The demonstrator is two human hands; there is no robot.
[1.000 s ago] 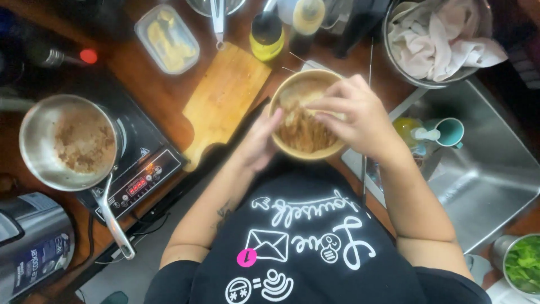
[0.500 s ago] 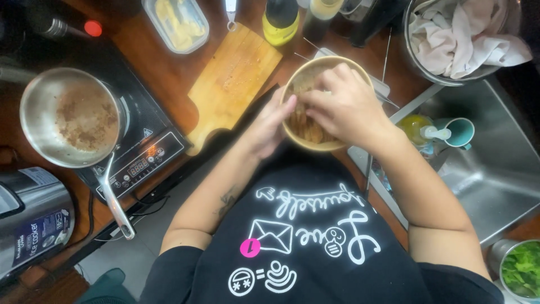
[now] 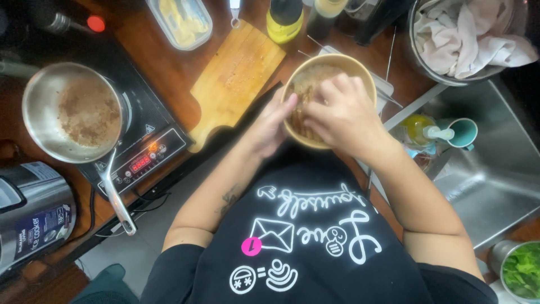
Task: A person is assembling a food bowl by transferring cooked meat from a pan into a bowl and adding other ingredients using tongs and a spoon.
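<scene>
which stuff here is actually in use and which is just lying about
In use: tan bowl of brownish food, left hand at its rim, right hand over it.

Lying about: cutting board, steel pan, induction hob, rice cooker, teal mug, cloth-filled pot.

Under the right hand (image 3: 343, 115) most of the bowl (image 3: 354, 65) is hidden; beyond it, bottles (image 3: 286, 19) are cut off at the top edge.

Bowl (image 3: 329, 65) w/ both hands in it sits between cutting board (image 3: 239, 79) & sink (image 3: 495, 169).

Both hands, left (image 3: 270, 126) and right (image 3: 340, 112), work brownish food inside a tan bowl (image 3: 360, 66).
</scene>
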